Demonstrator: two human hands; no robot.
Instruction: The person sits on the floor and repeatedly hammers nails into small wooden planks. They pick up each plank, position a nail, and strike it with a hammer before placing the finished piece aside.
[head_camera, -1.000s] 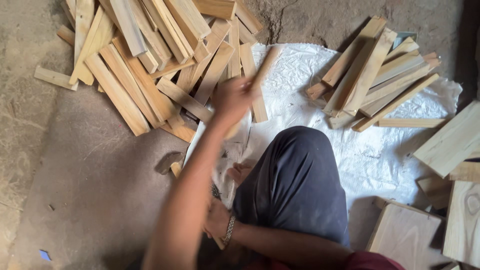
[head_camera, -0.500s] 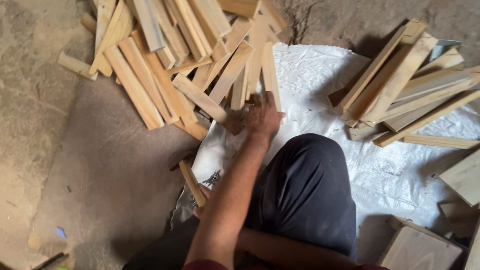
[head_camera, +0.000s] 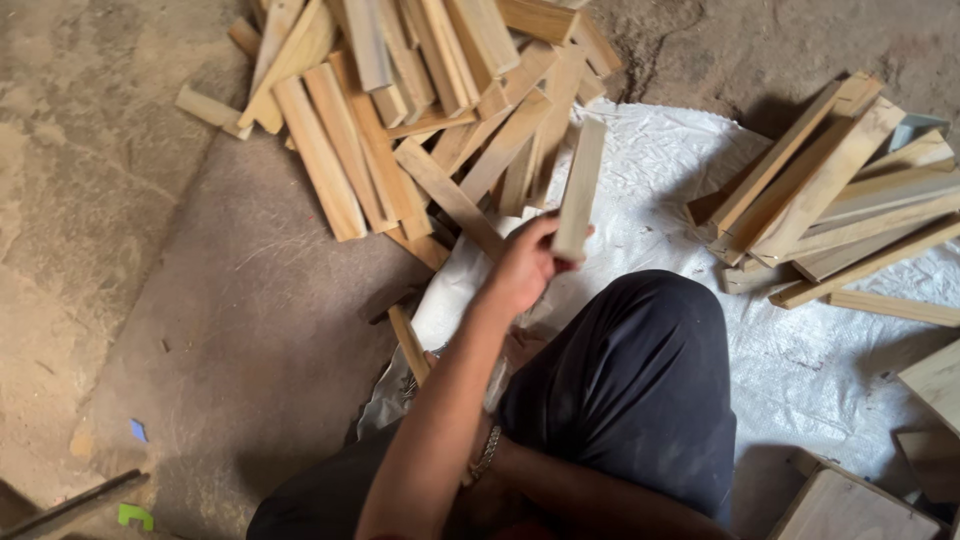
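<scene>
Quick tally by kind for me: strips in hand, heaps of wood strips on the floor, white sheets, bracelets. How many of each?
Wood strip held in the left hand: 1
Heaps of strips: 2, the far heap and the right-side heap
White woven sheet: 1
Bracelet: 1
Total: 5

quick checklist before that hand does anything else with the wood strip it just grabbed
1. Grip on the wood strip: the left hand is closed round its lower end. Ok.
2. Strip free of the left pile: lifted, upper end overlaps the pile's edge in this view. Cannot tell.
3. Right hand: hidden behind the left arm and knee, only a bracelet shows. Cannot tell.
4. White sheet beside the knee: bare patch showing. Ok.
5. Right stack: leaning unevenly, untidy. Not ok.
</scene>
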